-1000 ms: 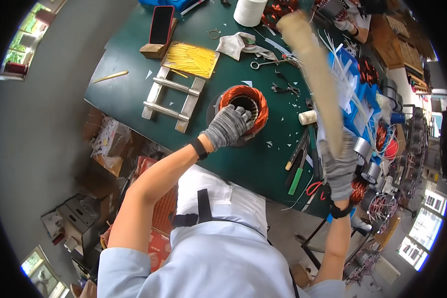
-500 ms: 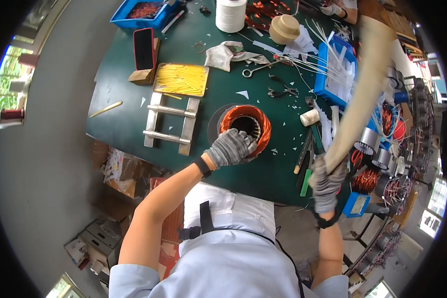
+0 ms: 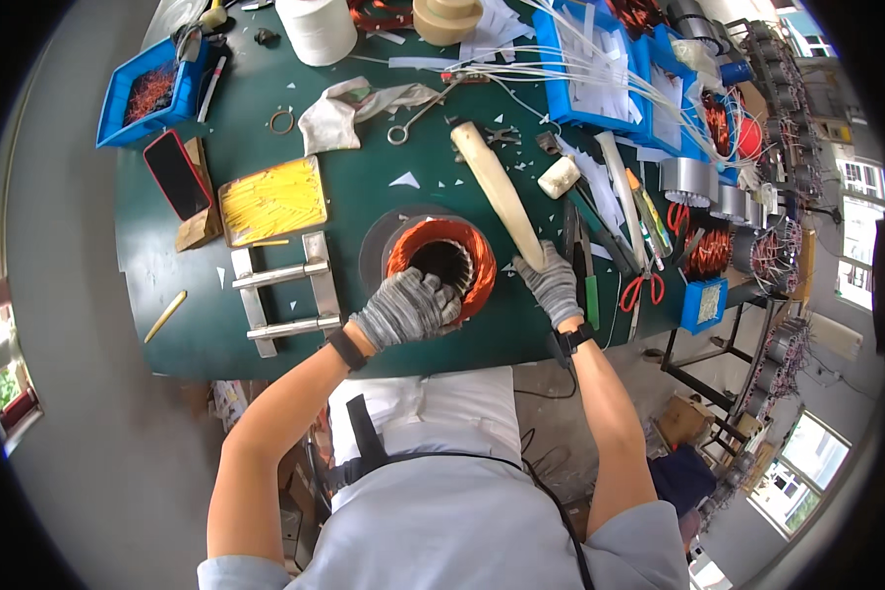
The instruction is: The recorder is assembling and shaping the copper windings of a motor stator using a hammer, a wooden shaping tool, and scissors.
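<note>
A motor stator (image 3: 480, 258) with orange-red copper windings stands on a dark round plate on the green table, its dark bore facing up. My left hand (image 3: 408, 309), in a grey glove, curls its fingers over the near left rim of the windings. To the right, my gloved right hand (image 3: 551, 283) is closed round the near end of a long pale wooden stick (image 3: 495, 179). That stick slants away to the far left, its dark-tipped end beyond the stator. Its far part lies just above or on the table; I cannot tell which.
Left of the stator are a metal frame (image 3: 322, 280), a tray of yellow strips (image 3: 290, 195) and a phone (image 3: 176, 175). On the right lie a white-headed mallet (image 3: 560, 178), red-handled scissors (image 3: 642, 292) and blue bins (image 3: 551, 84). A white cloth (image 3: 330, 123) lies beyond.
The wooden stick, raised and blurred at the right before, has come down and left beside the stator with my right hand. My left hand stays on the windings. The whole view has shifted.
</note>
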Available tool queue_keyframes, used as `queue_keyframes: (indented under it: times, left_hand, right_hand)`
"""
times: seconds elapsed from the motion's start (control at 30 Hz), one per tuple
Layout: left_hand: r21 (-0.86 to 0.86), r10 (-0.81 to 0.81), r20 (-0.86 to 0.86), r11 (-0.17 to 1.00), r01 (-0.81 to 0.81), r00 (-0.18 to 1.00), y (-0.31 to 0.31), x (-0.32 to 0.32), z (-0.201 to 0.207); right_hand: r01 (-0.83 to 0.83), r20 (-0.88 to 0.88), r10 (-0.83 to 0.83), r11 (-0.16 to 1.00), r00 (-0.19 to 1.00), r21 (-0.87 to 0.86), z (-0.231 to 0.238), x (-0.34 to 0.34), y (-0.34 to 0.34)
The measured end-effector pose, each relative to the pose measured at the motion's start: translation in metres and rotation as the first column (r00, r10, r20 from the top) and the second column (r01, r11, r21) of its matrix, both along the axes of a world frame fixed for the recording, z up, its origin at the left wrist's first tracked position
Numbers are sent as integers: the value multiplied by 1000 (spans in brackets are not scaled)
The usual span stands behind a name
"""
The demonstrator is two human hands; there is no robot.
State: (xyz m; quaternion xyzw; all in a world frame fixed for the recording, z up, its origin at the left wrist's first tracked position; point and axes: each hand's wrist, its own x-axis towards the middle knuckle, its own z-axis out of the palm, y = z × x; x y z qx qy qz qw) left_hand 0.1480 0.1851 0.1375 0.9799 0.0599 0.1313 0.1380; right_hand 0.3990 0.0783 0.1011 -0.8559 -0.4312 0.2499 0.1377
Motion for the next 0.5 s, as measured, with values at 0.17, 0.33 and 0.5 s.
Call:
queue_keyframes:
  times: [0.17,0.33,0.5]
  left_hand:
    - [-166,358,139,928,-334,923,2,-13,39]
    - [-668,878,167,435,-604,448,-16,1,5]
    - [-660,864,188,464,-591,468,-20,8,-21]
  right_hand:
    - [-133,554,3,972,833,194,-6,93,-11]
    - [-271,649,264,958,714,-93,-23,165,-49]
    - [-293,495,306,950,813,-106,49,164,-26]
